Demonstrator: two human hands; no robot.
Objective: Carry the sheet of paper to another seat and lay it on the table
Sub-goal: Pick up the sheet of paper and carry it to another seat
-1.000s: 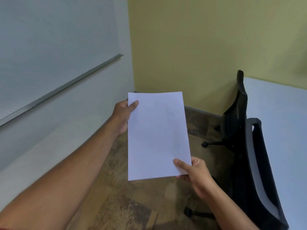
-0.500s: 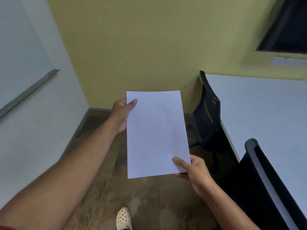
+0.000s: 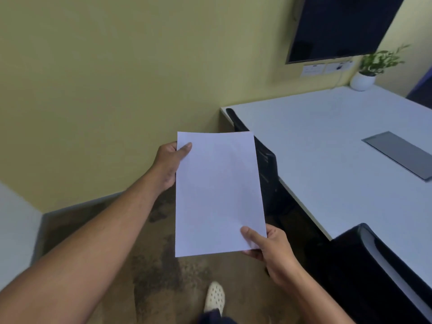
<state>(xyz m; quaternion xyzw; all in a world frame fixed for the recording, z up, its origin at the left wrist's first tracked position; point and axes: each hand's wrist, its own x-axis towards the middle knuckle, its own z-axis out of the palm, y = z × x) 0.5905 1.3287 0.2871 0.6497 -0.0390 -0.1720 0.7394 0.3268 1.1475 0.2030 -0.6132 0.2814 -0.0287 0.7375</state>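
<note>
The desk [image 3: 327, 141] stood right of both grips, two chairs [image 3: 266, 169] tucked against it. The paper [image 3: 217, 192] was held in air, clear of the desk. Left hand [image 3: 169, 162] pinched its top-left corner; right hand [image 3: 268, 244] pinched its bottom-right corner.

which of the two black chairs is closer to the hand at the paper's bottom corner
The black chair with the pale backrest edge at the lower right, beside the right hand. The other black mesh chair stands farther off, partly behind the white sheet of paper.

Soft, even indoor light, no harsh shadows or glare. Wide-angle bending toward 3 and 9 o'clock; slight motion blur throughout.
</note>
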